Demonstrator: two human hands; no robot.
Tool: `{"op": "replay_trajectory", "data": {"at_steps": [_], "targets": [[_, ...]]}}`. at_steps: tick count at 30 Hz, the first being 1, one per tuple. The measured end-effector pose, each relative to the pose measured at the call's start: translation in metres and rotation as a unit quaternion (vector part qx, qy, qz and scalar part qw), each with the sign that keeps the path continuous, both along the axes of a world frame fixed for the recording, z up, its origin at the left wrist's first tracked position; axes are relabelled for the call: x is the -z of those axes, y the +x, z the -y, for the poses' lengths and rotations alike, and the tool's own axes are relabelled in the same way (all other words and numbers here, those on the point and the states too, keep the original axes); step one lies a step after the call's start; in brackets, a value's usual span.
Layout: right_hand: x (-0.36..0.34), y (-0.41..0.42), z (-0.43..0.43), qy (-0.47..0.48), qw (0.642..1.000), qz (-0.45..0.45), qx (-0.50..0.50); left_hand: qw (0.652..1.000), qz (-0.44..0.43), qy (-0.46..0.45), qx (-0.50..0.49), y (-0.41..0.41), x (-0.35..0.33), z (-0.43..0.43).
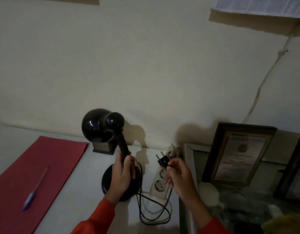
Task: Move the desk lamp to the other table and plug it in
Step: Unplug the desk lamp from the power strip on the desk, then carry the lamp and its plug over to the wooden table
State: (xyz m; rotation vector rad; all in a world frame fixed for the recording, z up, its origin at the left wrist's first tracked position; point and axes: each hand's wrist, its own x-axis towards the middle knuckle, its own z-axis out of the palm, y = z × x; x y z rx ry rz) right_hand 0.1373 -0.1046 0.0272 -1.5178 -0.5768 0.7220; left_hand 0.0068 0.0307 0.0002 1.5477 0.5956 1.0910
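A black desk lamp [102, 125] stands on a white table [75, 191] by the wall, its round base [107, 181] flat on the top. My left hand [123, 174] is wrapped around the lower neck of the lamp. My right hand [177, 174] pinches the lamp's black two-pin plug [162, 162], pins pointing up and left, just above a white power strip [160, 181]. The black cord [154, 215] loops loosely on the table between the base and the plug.
A red folder [36, 174] with a pen [36, 186] on it lies at the left. A small dark box [102, 146] sits behind the lamp. Framed certificates [238, 154] lean on the wall at the right. A white cable [263, 78] runs up the wall.
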Motion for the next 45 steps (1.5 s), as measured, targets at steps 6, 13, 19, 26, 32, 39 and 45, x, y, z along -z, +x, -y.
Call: {"op": "replay_trajectory", "data": {"at_steps": [6, 13, 19, 26, 32, 39, 45], "targets": [[-0.016, -0.013, 0.003, 0.032, 0.999, -0.03, -0.003, 0.999, -0.021, 0.016, -0.03, -0.038, -0.009, 0.003], [-0.024, -0.039, 0.004, 0.048, 0.998, -0.051, -0.003, 0.998, -0.002, -0.035, -0.061, -0.06, -0.011, 0.018], [-0.035, -0.05, 0.008, 0.038, 0.999, -0.033, 0.013, 0.995, -0.05, -0.025, -0.086, -0.086, -0.022, 0.011], [-0.054, -0.068, 0.018, 0.07, 0.995, -0.062, 0.044, 0.997, -0.002, -0.075, 0.017, -0.114, -0.047, 0.011], [-0.086, -0.078, 0.049, 0.123, 0.986, -0.094, 0.058, 0.989, 0.051, -0.114, 0.084, -0.129, -0.081, 0.026], [-0.128, -0.089, 0.124, 0.198, 0.971, -0.106, 0.078, 0.98, 0.046, -0.097, 0.169, -0.139, -0.127, 0.068], [-0.153, -0.113, 0.208, 0.232, 0.963, -0.065, 0.121, 0.968, 0.029, -0.057, 0.244, -0.134, -0.147, 0.128]]}}
